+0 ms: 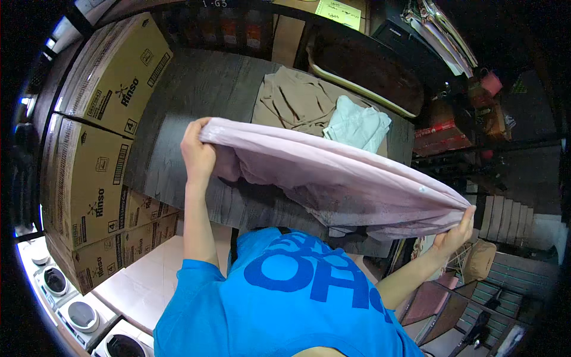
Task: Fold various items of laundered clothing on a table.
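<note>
A light pink cloth [330,178] is stretched out in the air over the dark wood-grain table [200,85]. My left hand [199,149] grips its upper left corner, fingers closed on the edge. At the lower right, my right hand [455,234] holds the other end, where the fabric bunches into folds. Behind the cloth, a beige-brown garment [296,100] lies on the table, with a pale mint folded cloth [357,122] resting at its right side. The pink cloth hides part of both.
Stacked Rinso cardboard boxes [109,89] border the table's left side. Front-loading machines [82,316] stand at the lower left. Beyond the table are a board with a pale rim [370,71], a yellow note [339,14] bearing writing, and a stack of papers [441,35]. A red box [441,136] sits at the right.
</note>
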Motion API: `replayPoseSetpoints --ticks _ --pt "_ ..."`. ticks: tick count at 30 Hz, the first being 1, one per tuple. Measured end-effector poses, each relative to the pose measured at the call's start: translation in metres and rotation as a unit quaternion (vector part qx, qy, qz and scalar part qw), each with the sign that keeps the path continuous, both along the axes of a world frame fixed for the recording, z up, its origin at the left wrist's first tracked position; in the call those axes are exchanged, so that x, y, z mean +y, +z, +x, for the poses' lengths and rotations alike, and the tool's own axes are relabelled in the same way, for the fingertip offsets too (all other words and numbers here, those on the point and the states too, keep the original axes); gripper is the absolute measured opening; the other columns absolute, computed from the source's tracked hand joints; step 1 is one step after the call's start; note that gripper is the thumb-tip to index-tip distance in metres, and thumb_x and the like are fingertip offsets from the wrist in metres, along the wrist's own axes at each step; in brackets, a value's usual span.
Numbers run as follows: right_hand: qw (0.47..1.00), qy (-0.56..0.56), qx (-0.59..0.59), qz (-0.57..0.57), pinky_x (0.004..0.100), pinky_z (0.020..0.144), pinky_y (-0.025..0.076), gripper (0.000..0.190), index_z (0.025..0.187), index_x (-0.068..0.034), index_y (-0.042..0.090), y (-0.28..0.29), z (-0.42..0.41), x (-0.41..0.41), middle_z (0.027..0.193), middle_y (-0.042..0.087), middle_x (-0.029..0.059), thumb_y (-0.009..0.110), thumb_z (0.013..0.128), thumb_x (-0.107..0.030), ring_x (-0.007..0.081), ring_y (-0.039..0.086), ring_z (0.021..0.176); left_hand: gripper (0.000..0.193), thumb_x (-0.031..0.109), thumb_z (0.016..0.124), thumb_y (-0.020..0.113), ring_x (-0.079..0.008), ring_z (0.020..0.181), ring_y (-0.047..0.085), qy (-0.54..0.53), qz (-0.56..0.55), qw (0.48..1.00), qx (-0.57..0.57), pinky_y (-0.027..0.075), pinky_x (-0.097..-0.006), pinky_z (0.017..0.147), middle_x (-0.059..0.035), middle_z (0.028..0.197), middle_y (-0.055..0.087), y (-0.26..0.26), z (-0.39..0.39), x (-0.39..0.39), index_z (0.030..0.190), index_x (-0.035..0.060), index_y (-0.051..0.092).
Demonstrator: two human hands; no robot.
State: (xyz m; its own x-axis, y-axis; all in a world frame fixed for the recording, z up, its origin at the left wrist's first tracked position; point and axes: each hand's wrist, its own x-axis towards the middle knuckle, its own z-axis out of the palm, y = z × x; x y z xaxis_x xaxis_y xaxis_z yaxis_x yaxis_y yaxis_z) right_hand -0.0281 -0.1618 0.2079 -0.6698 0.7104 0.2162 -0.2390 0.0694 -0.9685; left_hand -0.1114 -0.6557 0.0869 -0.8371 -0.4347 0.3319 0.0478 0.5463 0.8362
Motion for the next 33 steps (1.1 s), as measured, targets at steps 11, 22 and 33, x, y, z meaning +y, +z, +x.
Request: replayPoseSetpoints --ticks 11,22,33 --pt "0.898 0.292 -0.212 0.253 0.0342 0.099 0.037 0.064 0.131 -0.001 0.043 -0.070 -0.028 -0.100 0.130 0.048 0.0130 0.071 0.078 -0.023 0.0217 0.045 0.120 0.020 0.004 0.070 0.062 -0.0148 0.071 0.062 -0.263 0.023 0.951 -0.162 0.048 -0.0277 0.065 -0.0101 0.079 0.067 0.000 0.030 0.081 0.090 0.0020 0.065" --pt "0.765 0.491 -0.246 0.336 0.0373 0.066 0.048 0.030 0.099 0.001 0.060 -0.074 -0.024 -0.177 0.080 0.063 0.0184 0.052 0.069 0.001 0.0336 0.063 0.074 0.022 0.020 0.068 0.065 -0.0367 0.070 0.063 -0.416 -0.035 0.895 -0.157 0.049 -0.0425 0.062 -0.0201 0.074 0.063 0.025 0.046 0.122 0.083 0.0037 0.066" --pt "0.854 0.373 -0.188 0.309 0.0277 0.065 0.048 0.024 0.095 0.004 0.061 -0.057 -0.029 -0.148 0.079 0.066 0.0160 0.052 0.073 0.005 0.0190 0.065 0.071 0.041 0.021 0.061 0.069 -0.0359 0.083 0.062 -0.488 -0.182 0.799 -0.301 0.048 -0.0429 0.076 -0.0179 0.080 0.065 0.001 0.036 0.096 0.100 0.0102 0.065"
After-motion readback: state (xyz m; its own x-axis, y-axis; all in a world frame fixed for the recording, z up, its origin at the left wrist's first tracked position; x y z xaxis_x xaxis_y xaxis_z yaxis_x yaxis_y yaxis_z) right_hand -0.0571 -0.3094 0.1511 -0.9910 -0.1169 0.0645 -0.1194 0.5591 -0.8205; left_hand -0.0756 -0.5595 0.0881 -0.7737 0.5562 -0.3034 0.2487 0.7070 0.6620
